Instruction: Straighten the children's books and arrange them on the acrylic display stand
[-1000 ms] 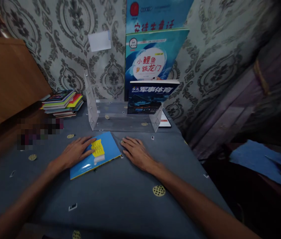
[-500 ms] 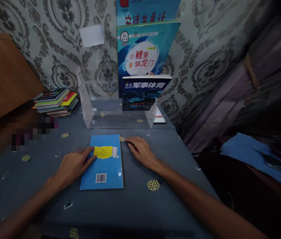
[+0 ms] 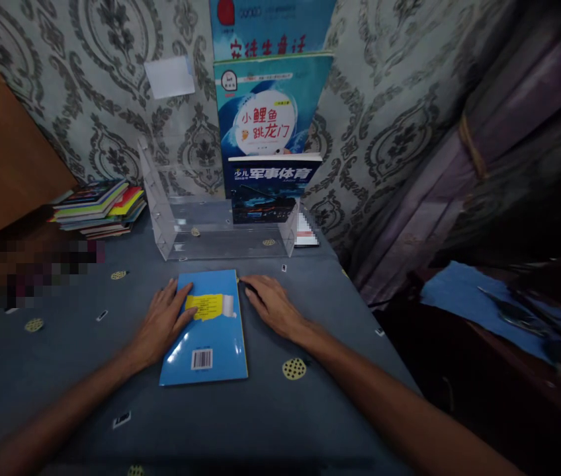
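Far to the left of the blue book [image 3: 211,337], a wooden panel [image 3: 2,165] is standing against the patterned wall. A stack of thin books [image 3: 96,208] is lying to the left of the blue book and further from me.

My left hand [image 3: 164,324] is resting flat and unclenched on the blue book's left edge. The fingers are spreading onto the cover beside its yellow patch and gripping nothing. The blue book itself is lying flat on the grey tablecloth [image 3: 260,410] straight in front of me, barcode side up.

Just beyond the blue book, a clear plastic stand [image 3: 176,231] is sitting on the cloth. A dark book [image 3: 268,188] is standing upright in the stand's right end, and a teal book [image 3: 270,106] is leaning on the wall behind it.

My right hand [image 3: 273,307] is lying palm down and relaxed on the cloth just right of the blue book. Its fingertips are reaching the book's far right corner, though I cannot tell whether they are touching it.

Well to the right of the blue book, a purple curtain [image 3: 483,165] is hanging, and a blue cloth [image 3: 469,297] is lying below it.
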Tool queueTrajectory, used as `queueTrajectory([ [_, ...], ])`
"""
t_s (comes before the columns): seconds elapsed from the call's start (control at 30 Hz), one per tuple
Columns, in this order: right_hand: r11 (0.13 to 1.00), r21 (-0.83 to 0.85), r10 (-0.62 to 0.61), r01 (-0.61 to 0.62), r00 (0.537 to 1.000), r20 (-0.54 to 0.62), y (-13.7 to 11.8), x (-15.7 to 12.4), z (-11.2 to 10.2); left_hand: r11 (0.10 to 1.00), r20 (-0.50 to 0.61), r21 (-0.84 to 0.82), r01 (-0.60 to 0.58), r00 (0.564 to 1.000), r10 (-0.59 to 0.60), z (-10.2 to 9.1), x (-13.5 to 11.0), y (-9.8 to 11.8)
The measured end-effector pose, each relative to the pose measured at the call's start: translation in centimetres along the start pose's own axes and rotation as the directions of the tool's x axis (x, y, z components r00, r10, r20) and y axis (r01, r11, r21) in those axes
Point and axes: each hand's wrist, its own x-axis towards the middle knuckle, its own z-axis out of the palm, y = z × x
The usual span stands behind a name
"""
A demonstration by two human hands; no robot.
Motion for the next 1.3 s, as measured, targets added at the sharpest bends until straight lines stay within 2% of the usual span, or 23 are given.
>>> queueTrajectory([
  [0.17, 0.998, -0.039, 0.042, -0.043, 0.999, -0.031, 0.3, 0.0, 0.0, 0.997, -0.100, 0.014, -0.071, 0.992, 0.072, 1.6, 0.9, 1.8],
  [0.37, 0.988, -0.121, 0.082, -0.094, 0.992, -0.098, 0.8, 0.1, -0.1, 0.997, -0.090, 0.022, -0.074, 0.993, 0.076, 1.7, 1.6, 3.3],
  [0.6, 0.969, -0.195, 0.130, -0.150, 0.985, -0.115, 0.8, 0.2, -0.2, 0.994, -0.104, 0.012, -0.110, 0.988, 0.111, 1.8, 2.2, 3.9],
  [0.73, 0.961, -0.224, 0.136, -0.163, 0.982, -0.131, 1.2, 0.1, -0.5, 0.994, -0.073, 0.024, -0.111, 0.991, 0.112, 1.8, 2.7, 4.5],
  [0.9, 0.957, -0.230, 0.144, -0.175, 0.979, -0.144, 2.1, -0.5, -1.1, 0.995, -0.019, 0.012, -0.103, 0.994, 0.103, 1.6, 3.3, 5.8],
  [1.07, 0.962, -0.214, 0.136, -0.172, 0.976, -0.171, 3.2, -1.1, -1.7, 0.990, -0.049, -0.001, -0.141, 0.989, 0.141, 2.0, 3.8, 6.9],
  [1.3, 0.972, -0.174, 0.117, -0.156, 0.969, -0.216, 4.2, -1.5, -2.4, 0.992, -0.058, 0.034, -0.125, 0.990, 0.127, 2.5, 4.4, 8.6],
])
